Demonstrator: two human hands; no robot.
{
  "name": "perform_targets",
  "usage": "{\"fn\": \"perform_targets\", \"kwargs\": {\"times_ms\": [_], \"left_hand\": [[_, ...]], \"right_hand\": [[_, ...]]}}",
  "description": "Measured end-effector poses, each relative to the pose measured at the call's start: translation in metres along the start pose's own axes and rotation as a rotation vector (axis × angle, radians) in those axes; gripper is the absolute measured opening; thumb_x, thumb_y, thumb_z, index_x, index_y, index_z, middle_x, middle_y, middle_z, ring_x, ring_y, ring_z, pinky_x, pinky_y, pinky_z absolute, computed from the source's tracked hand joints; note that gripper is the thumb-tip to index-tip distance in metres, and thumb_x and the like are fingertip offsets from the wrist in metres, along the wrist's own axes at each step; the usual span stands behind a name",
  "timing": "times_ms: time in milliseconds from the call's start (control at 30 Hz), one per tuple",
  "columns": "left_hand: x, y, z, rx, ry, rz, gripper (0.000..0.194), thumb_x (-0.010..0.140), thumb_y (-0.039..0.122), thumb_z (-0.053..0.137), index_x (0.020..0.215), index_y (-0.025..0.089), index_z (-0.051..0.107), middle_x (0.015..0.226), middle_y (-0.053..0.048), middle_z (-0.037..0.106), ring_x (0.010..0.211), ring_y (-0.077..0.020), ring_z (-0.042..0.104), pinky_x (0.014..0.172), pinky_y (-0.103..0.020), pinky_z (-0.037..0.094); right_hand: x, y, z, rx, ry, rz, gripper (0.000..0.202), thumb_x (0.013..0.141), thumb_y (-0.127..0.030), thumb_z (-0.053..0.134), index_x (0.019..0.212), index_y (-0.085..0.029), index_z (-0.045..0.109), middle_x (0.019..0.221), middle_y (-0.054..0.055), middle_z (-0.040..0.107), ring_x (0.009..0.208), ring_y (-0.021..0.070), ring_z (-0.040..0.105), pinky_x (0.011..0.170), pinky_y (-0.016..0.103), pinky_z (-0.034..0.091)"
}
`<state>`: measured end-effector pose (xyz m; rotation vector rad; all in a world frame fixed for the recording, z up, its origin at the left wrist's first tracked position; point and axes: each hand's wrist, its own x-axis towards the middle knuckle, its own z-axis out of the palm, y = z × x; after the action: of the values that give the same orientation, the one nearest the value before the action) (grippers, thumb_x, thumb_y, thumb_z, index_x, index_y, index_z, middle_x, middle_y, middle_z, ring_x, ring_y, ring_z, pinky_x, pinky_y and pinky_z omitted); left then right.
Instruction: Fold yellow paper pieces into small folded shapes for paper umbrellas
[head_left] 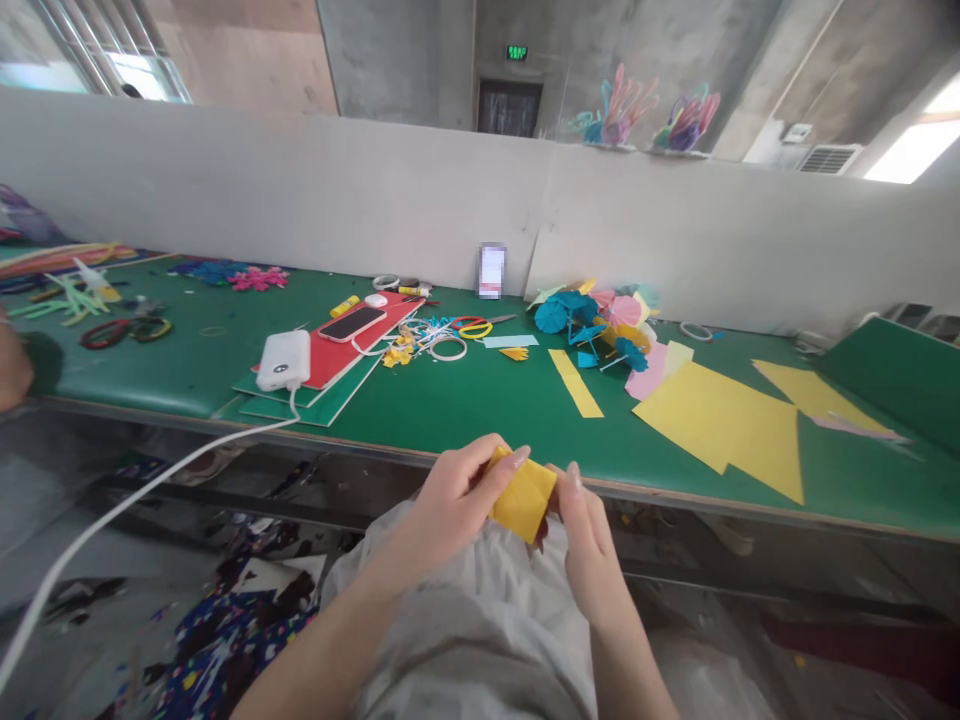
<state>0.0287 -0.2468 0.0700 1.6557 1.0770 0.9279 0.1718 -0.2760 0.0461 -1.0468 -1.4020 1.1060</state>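
Note:
A small square of yellow paper [523, 500], with faint creases across it, is held over my lap in front of the table edge. My left hand [469, 495] pinches its left side, thumb on top and fingers underneath. At the right corner my right hand [585, 530] grips the paper between thumb and fingers; part of those fingers is hidden behind it. On the table beyond lie a yellow paper strip [576, 384] and large yellow sheets [724, 415].
Paper umbrellas [566, 312] in several colours are heaped at the back. Scissors [480, 326], a tape roll [448, 348] and yellow scraps [400, 350] lie mid-table. A white power bank [285, 360] and a phone [352, 323] rest on red and green boards, its cable [142, 490] trailing left.

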Motion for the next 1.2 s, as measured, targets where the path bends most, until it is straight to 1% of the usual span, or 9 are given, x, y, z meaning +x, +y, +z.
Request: {"fn": "perform_targets", "kwargs": {"times_ms": [100, 233, 400, 567, 733, 800, 933, 1067, 1200], "left_hand": [[0.0, -0.001, -0.002, -0.028, -0.032, -0.011, 0.039, 0.089, 0.046, 0.047, 0.063, 0.018, 0.036, 0.055, 0.007, 0.028, 0.048, -0.0067, 0.031, 0.043, -0.019, 0.024], [0.003, -0.003, -0.004, -0.131, -0.059, -0.004, 0.041, 0.089, 0.046, 0.046, 0.062, 0.018, 0.032, 0.058, 0.006, 0.026, 0.05, -0.0065, 0.03, 0.044, -0.019, 0.024], [0.006, -0.004, -0.009, -0.056, -0.136, 0.047, 0.044, 0.09, 0.044, 0.045, 0.058, 0.018, 0.028, 0.056, 0.006, 0.024, 0.05, -0.0072, 0.026, 0.045, -0.021, 0.023], [0.012, -0.006, -0.012, -0.013, -0.208, 0.037, 0.045, 0.089, 0.043, 0.045, 0.057, 0.018, 0.028, 0.055, 0.006, 0.025, 0.05, -0.0075, 0.025, 0.045, -0.022, 0.021], [0.023, -0.012, -0.015, -0.103, -0.315, -0.095, 0.043, 0.087, 0.049, 0.047, 0.059, 0.018, 0.034, 0.054, 0.006, 0.027, 0.046, -0.0071, 0.029, 0.042, -0.021, 0.022], [0.029, -0.016, -0.016, -0.057, -0.304, -0.073, 0.044, 0.086, 0.049, 0.046, 0.058, 0.019, 0.032, 0.054, 0.007, 0.026, 0.046, -0.0072, 0.029, 0.042, -0.02, 0.022], [0.05, -0.027, -0.019, 0.16, -0.227, 0.098, 0.047, 0.087, 0.047, 0.045, 0.054, 0.018, 0.028, 0.054, 0.005, 0.028, 0.05, -0.0078, 0.029, 0.044, -0.02, 0.023], [0.081, -0.04, -0.023, 0.23, -0.16, 0.161, 0.045, 0.088, 0.044, 0.043, 0.053, 0.017, 0.031, 0.052, 0.006, 0.027, 0.05, -0.0078, 0.028, 0.046, -0.021, 0.022], [0.113, -0.057, -0.026, 0.321, -0.076, 0.224, 0.044, 0.088, 0.042, 0.044, 0.053, 0.017, 0.038, 0.049, 0.006, 0.03, 0.049, -0.0081, 0.032, 0.046, -0.021, 0.025]], "right_hand": [[0.004, -0.002, -0.006, 0.101, -0.088, 0.019, 0.044, 0.095, -0.051, 0.035, 0.065, -0.02, 0.046, 0.054, -0.003, 0.045, 0.048, 0.0101, 0.044, 0.047, 0.022, 0.037], [0.01, -0.003, -0.012, 0.101, -0.222, 0.021, 0.029, 0.091, -0.04, 0.052, 0.074, -0.017, 0.057, 0.058, -0.004, 0.05, 0.044, 0.0071, 0.049, 0.042, 0.018, 0.037], [0.013, -0.002, -0.018, 0.023, -0.312, 0.079, 0.017, 0.082, -0.033, 0.066, 0.082, -0.016, 0.067, 0.071, 0.0, 0.061, 0.054, 0.0091, 0.055, 0.051, 0.019, 0.045], [0.023, -0.001, -0.017, 0.055, -0.384, 0.107, 0.019, 0.078, -0.033, 0.069, 0.078, -0.015, 0.07, 0.067, -0.001, 0.061, 0.057, 0.0098, 0.053, 0.052, 0.019, 0.045], [0.036, 0.009, -0.016, 0.001, -0.38, 0.116, 0.025, 0.078, -0.038, 0.068, 0.073, -0.013, 0.068, 0.06, -0.002, 0.057, 0.05, 0.0086, 0.049, 0.046, 0.019, 0.042], [0.04, 0.014, -0.017, -0.025, -0.37, 0.116, 0.027, 0.079, -0.04, 0.066, 0.073, -0.013, 0.068, 0.06, -0.002, 0.056, 0.051, 0.0087, 0.049, 0.046, 0.019, 0.042], [0.058, 0.027, -0.019, -0.085, -0.361, 0.094, 0.032, 0.075, -0.044, 0.067, 0.071, -0.012, 0.067, 0.058, -0.002, 0.058, 0.051, 0.0097, 0.052, 0.048, 0.021, 0.045], [0.09, 0.047, -0.018, -0.146, -0.285, 0.052, 0.037, 0.076, -0.049, 0.063, 0.073, -0.012, 0.064, 0.061, -0.001, 0.061, 0.051, 0.0119, 0.057, 0.048, 0.023, 0.049], [0.124, 0.07, -0.02, -0.266, -0.225, -0.008, 0.033, 0.083, -0.044, 0.058, 0.077, -0.012, 0.061, 0.065, 0.0, 0.062, 0.052, 0.0125, 0.061, 0.05, 0.024, 0.051]]}}
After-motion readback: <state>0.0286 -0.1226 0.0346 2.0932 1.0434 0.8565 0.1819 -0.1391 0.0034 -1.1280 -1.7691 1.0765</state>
